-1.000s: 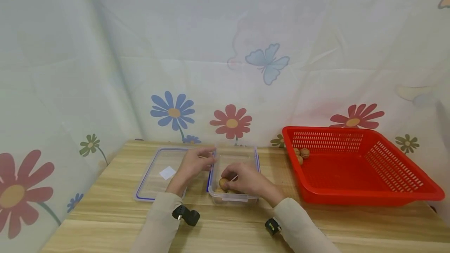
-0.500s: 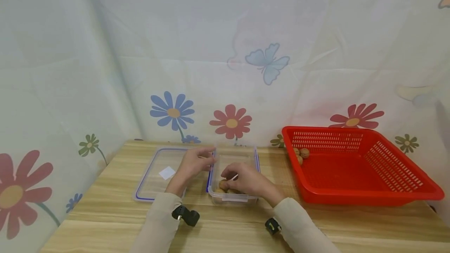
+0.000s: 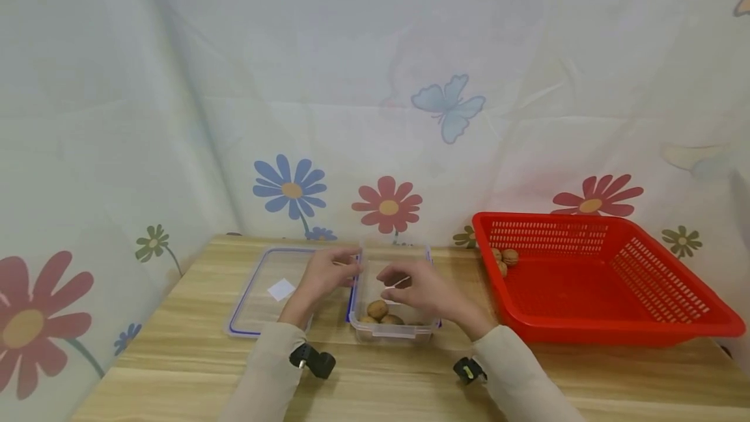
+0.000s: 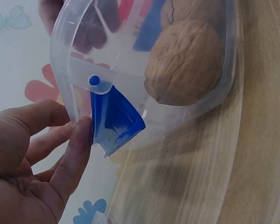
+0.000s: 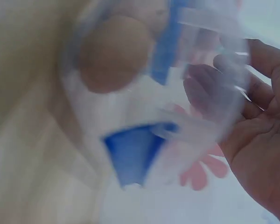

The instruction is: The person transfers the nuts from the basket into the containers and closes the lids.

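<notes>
A clear plastic food container (image 3: 387, 331) stands uncovered on the table, with several walnuts (image 3: 377, 309) at its near end. My left hand (image 3: 331, 272) pinches the container's left rim; the left wrist view shows its fingers beside a hanging blue latch (image 4: 114, 119). Over the container, my right hand (image 3: 418, 285) holds nothing, its thumb and fingers spread apart. Through the blurred wall in the right wrist view, a walnut (image 5: 114, 53) shows low in the container, away from the right fingers.
The clear lid (image 3: 252, 305) with a blue seal lies flat left of the container. A red plastic basket (image 3: 586, 331) stands at the right, with several walnuts (image 3: 510, 256) in its left corner. Behind the wooden table (image 3: 193, 370) hangs a flowered curtain (image 3: 351, 51).
My right hand has let go of a walnut, which now rests on the others in the container. It has risen and shifted slightly right, fingers spreading. The left hand stays at the rim.
</notes>
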A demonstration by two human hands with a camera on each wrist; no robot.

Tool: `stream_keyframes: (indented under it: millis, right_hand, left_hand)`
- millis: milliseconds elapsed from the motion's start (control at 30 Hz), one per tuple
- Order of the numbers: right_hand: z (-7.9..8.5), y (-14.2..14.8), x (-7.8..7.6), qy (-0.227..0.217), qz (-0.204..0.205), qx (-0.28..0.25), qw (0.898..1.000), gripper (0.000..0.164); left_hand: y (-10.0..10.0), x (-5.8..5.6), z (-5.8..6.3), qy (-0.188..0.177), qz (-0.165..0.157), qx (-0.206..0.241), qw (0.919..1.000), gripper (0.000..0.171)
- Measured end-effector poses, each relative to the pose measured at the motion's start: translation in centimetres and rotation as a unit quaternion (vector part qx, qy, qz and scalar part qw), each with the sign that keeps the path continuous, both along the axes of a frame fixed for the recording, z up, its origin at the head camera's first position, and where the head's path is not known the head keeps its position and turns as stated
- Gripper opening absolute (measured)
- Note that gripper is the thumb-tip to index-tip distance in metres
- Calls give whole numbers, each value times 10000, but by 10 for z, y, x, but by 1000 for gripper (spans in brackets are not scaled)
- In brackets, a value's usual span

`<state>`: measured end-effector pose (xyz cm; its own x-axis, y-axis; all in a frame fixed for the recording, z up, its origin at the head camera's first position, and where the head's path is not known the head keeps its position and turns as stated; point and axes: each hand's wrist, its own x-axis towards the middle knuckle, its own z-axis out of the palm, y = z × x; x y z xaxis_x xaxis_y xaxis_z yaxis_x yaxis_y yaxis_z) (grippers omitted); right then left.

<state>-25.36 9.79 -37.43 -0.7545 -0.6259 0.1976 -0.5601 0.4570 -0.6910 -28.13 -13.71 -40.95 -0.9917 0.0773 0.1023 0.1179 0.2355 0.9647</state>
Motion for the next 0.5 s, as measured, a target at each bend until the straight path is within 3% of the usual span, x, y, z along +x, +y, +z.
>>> stream_keyframes:
  millis: [167,500]
  right_hand:
    - [29,9,9,256,-37,58,9996,26]
    - [83,40,17,1291,-282,327,9907,31]
  left_hand:
    - [0,0,0,19,6,-66,10000,42]
    - [1,-1,0,-5,104,-334,9994,42]
